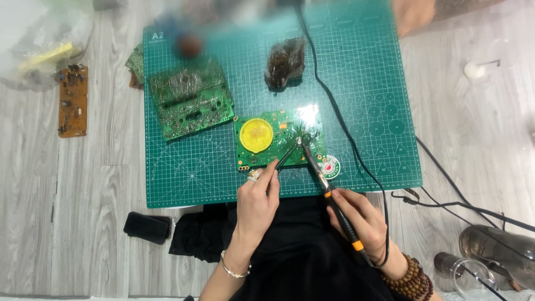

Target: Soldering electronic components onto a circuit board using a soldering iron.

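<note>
- Right hand (361, 220) closed round the black handle of a soldering iron (330, 196) with orange bands; held pen-fashion, shaft slanting up and left, tip down on the small green circuit board (278, 139).
- Left hand (257, 198) pinched shut on dark tweezers (287, 156); ring on one finger, bracelet at the wrist. Tweezer points meet the iron's tip at the same spot, toward the right part of the board.
- Small green circuit board lies flat near the middle of the green cutting mat (362, 83), just far of both hands. Round yellow disc (256, 135) sits on its left half.
- Round red-and-green sticker (331, 166) on the mat, just right of the board's near corner, beside the iron's shaft.
- Larger green circuit board (189, 97) lies to the far left on the mat, tilted, apart from the small one.
- Dark brownish lump (285, 62) rests on the mat far of the small board.
- Black cable (334, 106) runs from the far edge down across the mat and curves toward the right wrist.
- Orange-brown circuit board (73, 100) off the mat on the grey wood-pattern surface, far left.
- Black flat object (147, 227) on the surface, near left of the hands.
</note>
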